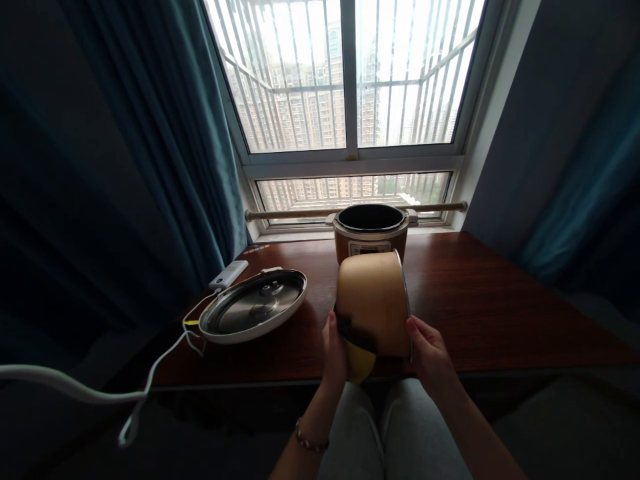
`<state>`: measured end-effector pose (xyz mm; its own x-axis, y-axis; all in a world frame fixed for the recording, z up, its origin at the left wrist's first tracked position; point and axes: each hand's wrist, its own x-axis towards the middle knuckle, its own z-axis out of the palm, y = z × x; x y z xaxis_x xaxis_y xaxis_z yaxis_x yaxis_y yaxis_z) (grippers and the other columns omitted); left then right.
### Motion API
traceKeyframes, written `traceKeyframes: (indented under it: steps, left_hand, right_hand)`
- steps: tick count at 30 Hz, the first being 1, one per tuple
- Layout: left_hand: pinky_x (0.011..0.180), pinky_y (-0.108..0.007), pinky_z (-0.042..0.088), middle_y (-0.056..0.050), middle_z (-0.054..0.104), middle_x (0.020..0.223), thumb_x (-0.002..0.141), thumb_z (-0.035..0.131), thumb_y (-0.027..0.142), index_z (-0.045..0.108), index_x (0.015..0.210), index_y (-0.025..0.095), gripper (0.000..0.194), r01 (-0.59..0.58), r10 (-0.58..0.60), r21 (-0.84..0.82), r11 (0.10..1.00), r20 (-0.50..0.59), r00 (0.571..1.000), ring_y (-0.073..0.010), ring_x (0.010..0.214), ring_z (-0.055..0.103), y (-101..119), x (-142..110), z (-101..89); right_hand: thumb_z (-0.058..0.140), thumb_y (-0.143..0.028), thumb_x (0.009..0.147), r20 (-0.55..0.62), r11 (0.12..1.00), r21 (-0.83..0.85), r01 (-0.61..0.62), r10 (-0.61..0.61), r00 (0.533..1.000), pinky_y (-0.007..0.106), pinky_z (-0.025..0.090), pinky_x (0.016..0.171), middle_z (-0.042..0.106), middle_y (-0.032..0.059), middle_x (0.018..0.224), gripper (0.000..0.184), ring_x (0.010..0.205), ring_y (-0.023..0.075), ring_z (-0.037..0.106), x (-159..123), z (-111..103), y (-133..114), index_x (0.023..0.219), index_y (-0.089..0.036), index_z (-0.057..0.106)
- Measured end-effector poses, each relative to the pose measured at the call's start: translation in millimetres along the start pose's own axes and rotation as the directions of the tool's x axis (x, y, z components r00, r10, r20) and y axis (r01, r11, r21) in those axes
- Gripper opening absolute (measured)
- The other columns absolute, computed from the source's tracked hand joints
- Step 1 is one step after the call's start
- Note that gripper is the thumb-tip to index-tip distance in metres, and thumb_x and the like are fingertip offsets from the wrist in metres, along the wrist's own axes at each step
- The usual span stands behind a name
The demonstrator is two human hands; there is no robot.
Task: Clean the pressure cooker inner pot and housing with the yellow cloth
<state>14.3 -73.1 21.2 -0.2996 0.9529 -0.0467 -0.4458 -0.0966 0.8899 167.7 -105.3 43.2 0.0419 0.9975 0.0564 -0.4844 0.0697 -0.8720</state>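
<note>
Gold-coloured pot [373, 300] is held up off the table, tipped onto its side in front of the person's body, with its rim turned to the right and its base to the left. The right hand [429, 348] has the rim pinched, thumb on the near outer side and the other fingers mostly out of sight. The left hand [335, 350] is curled against the base end, thumb pointing up; its fingers are largely hidden, so how far they wrap around cannot be told. Just beside that palm, under the pot's lower left side, shows a yellow piece [360, 363], perhaps cloth or sponge, with a dark patch above it. Directly behind the pot, near the window [403, 193], a cooker body [344, 243] stands upright on the brown table [475, 300], its dark round opening facing up. To the left, well apart from both hands, lies a white-rimmed lid [260, 310], shiny inner face upward, with a white cable [165, 353] and a white power strip [229, 274] near it.
</note>
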Motion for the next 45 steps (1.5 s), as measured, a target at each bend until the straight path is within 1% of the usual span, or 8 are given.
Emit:
traceKeyframes:
  steps: [3,7,11,17,26,33,39,45]
  left_hand:
    - [0.093,-0.033,0.041,-0.010,0.061,0.115,0.087,0.042,0.047,0.056,0.116,0.016,0.044,-0.357,0.358,0.295,0.886,0.053,0.932,-0.0221,0.108,0.055,-2,-9,-3.4]
    - [0.107,-0.041,0.025,-0.010,0.038,0.141,0.090,0.039,0.026,0.037,0.135,0.018,0.045,-0.672,0.706,0.642,0.369,0.278,0.652,-0.0224,0.132,0.031,-2,-15,2.1]
    - [0.107,-0.045,0.024,-0.011,0.043,0.137,0.088,0.043,0.019,0.035,0.136,0.014,0.049,-0.766,0.623,0.637,-0.092,0.637,0.455,-0.0237,0.133,0.029,4,-28,23.7]
    - [0.106,-0.041,0.028,-0.009,0.046,0.135,0.087,0.043,0.021,0.039,0.134,0.012,0.047,-0.822,0.531,0.508,-0.256,0.785,0.320,-0.0239,0.130,0.034,9,-37,40.3]
    - [0.110,-0.041,0.023,-0.007,0.034,0.143,0.090,0.039,0.021,0.032,0.138,0.021,0.048,-0.715,0.685,0.631,0.301,0.378,0.622,-0.0200,0.134,0.027,3,-2,-4.3]
    - [0.103,-0.034,0.032,-0.008,0.056,0.125,0.087,0.044,0.041,0.054,0.122,0.018,0.042,-0.292,0.284,0.287,0.912,0.069,0.956,-0.0218,0.121,0.046,8,0,-14.0]
    - [0.095,-0.035,0.041,-0.008,0.067,0.103,0.082,0.052,0.045,0.064,0.102,0.014,0.039,-0.123,0.122,0.150,0.981,0.015,0.992,-0.0251,0.107,0.056,10,-4,-9.9]
    - [0.106,-0.037,0.029,-0.009,0.048,0.133,0.091,0.037,0.038,0.048,0.127,0.019,0.042,-0.396,0.420,0.396,0.829,0.027,0.907,-0.0222,0.126,0.039,6,-22,-5.4]
  right_hand:
    - [0.065,-0.042,0.074,0.002,0.998,0.048,-0.033,0.033,0.999,0.026,0.046,0.059,0.068,0.0024,0.078,0.025,0.069,0.0173,0.061,-5,7,-9,0.087,-0.020,0.068]
    - [0.064,-0.040,0.075,0.008,0.996,0.076,-0.055,0.054,0.998,0.025,0.045,0.057,0.067,0.0016,0.074,0.023,0.063,0.0151,0.059,-7,18,-14,0.085,-0.020,0.068]
    - [0.067,-0.040,0.073,-0.036,0.997,0.069,-0.040,0.043,0.998,0.021,0.043,0.055,0.064,-0.0006,0.066,0.022,0.057,0.0114,0.055,-2,25,-17,0.079,-0.019,0.067]
    - [0.070,-0.039,0.069,-0.045,0.994,0.106,-0.037,0.042,0.998,0.021,0.046,0.059,0.068,0.0003,0.075,0.024,0.068,0.0134,0.060,6,25,-19,0.083,-0.020,0.069]
    - [0.068,-0.045,0.069,0.002,0.984,0.118,-0.130,0.130,0.991,0.035,0.052,0.069,0.070,0.0068,0.084,0.040,0.083,0.0244,0.065,10,25,-25,0.098,-0.018,0.067]
    - [0.073,-0.041,0.066,-0.095,1.000,-0.019,0.023,-0.025,0.995,0.034,0.048,0.080,0.068,0.0052,0.098,0.047,0.094,0.0228,0.061,5,4,-1,0.107,-0.022,0.064]
    - [0.068,-0.046,0.068,-0.103,0.986,-0.161,0.034,-0.051,0.993,0.026,0.047,0.060,0.068,0.0030,0.074,0.037,0.072,0.0192,0.060,-8,-2,9,0.092,-0.018,0.070]
    - [0.066,-0.044,0.072,-0.048,0.998,-0.070,0.011,-0.014,0.999,0.024,0.042,0.050,0.063,0.0008,0.064,0.029,0.055,0.0130,0.053,-12,5,1,0.085,-0.019,0.070]
